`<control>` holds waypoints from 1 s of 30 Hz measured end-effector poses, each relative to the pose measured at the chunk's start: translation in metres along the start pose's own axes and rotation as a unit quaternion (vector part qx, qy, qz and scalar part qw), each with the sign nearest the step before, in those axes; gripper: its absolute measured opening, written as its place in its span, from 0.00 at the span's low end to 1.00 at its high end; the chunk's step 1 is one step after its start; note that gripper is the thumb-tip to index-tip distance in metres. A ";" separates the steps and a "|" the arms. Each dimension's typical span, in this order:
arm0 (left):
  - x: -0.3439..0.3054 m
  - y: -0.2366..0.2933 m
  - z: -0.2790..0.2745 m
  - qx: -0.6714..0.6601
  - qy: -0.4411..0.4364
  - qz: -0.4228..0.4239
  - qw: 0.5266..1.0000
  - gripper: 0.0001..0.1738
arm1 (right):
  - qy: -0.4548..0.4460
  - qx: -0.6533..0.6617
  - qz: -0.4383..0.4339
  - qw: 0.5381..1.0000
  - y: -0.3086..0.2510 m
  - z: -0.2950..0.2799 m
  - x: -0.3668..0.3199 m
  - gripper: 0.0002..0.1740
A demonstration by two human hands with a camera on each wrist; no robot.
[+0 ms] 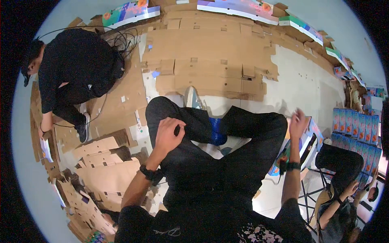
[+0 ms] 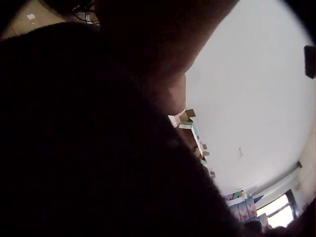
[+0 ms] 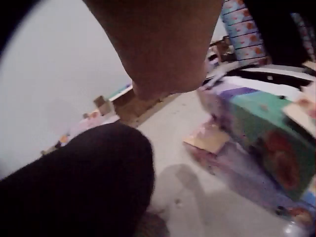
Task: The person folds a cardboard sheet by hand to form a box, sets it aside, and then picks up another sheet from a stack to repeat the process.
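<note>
The left hand (image 1: 169,133) rests on the thigh near the left knee, its fingers loosely bent and nothing in them. Beyond the right knee, the right hand (image 1: 298,124) is held beside a colourful printed box (image 1: 314,131); no object shows in its fingers. In the left wrist view the hand (image 2: 175,96) is dark and partly hidden behind black cloth. The right wrist view shows the underside of the hand (image 3: 165,74) above the floor, with printed boxes (image 3: 266,133) to its right; its fingers are hidden there.
Flattened cardboard (image 1: 210,48) covers much of the floor. A person in black (image 1: 77,65) bends down at the left near cables. Cardboard pieces (image 1: 107,170) lie at lower left. Stacked printed boxes (image 1: 352,125) and another seated person (image 1: 338,210) are at right. Printed boxes (image 1: 239,10) line the wall.
</note>
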State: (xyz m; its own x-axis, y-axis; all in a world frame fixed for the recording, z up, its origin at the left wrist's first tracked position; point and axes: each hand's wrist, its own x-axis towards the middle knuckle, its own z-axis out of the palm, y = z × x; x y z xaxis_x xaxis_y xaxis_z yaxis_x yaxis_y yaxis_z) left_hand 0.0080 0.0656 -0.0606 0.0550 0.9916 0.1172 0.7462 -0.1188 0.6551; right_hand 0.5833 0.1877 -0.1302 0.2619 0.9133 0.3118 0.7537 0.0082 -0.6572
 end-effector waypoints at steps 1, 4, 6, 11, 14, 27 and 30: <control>0.000 -0.001 0.000 -0.002 0.001 -0.003 1.000 0.05 | -0.059 0.016 0.041 0.997 -0.010 0.023 0.019 0.25; -0.001 -0.006 0.001 0.005 -0.028 -0.016 0.999 0.06 | -0.243 0.027 0.113 0.963 -0.028 0.101 0.059 0.30; -0.001 -0.008 0.004 0.008 0.000 -0.010 1.000 0.05 | -0.251 0.009 0.150 0.956 0.009 0.168 0.070 0.40; 0.003 -0.009 0.004 -0.007 0.011 -0.028 1.000 0.04 | -0.270 0.109 0.209 0.934 -0.010 0.220 0.054 0.45; 0.007 -0.010 0.005 0.002 0.006 -0.028 1.000 0.04 | -0.221 0.101 0.180 0.953 -0.028 0.229 0.041 0.43; 0.007 -0.008 0.010 0.029 -0.002 -0.030 0.999 0.03 | -0.061 -0.164 -0.071 0.982 -0.118 0.205 0.093 0.20; 0.003 -0.007 0.010 0.035 0.000 -0.031 0.999 0.04 | -0.028 -0.164 -0.117 0.979 -0.133 0.202 0.112 0.19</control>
State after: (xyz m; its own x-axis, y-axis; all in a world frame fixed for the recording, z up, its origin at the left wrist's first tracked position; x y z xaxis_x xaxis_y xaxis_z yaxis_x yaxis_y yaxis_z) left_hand 0.0099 0.0702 -0.0722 0.0075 0.9970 0.0774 0.7922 -0.0532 0.6079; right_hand 0.3905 0.3714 -0.1468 0.0333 0.9229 0.3835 0.9444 0.0965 -0.3143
